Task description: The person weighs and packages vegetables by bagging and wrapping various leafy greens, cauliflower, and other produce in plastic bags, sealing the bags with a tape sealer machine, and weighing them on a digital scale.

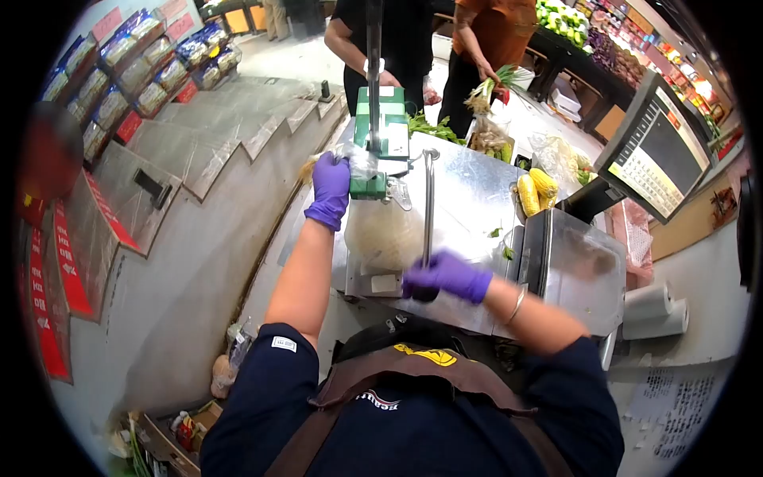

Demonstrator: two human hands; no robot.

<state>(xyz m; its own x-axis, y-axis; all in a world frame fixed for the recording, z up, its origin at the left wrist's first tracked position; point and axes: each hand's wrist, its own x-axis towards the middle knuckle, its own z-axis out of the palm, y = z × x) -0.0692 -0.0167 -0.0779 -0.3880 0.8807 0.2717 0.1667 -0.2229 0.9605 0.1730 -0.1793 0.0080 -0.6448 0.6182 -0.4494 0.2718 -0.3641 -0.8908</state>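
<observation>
A green bench-mounted machine (381,135) stands on the metal counter, with a long metal lever (429,207) reaching toward me. My right hand (449,277), in a purple glove and slightly blurred, is closed around the lever's dark end. At the machine's left side, my left hand (331,189), also purple-gloved, is closed on clear plastic (363,164) that looks like a bag's gathered part. Something tan shows just beyond those fingers, and its kind is hidden. A round pale plate-like surface (385,234) lies below the machine.
Corn cobs (537,191) and leafy greens (433,127) lie on the counter (469,179). A scale with a tilted screen (660,151) stands at right. Across the counter are two people, one holding spring onions (482,99). White rolls (656,312) hang at lower right.
</observation>
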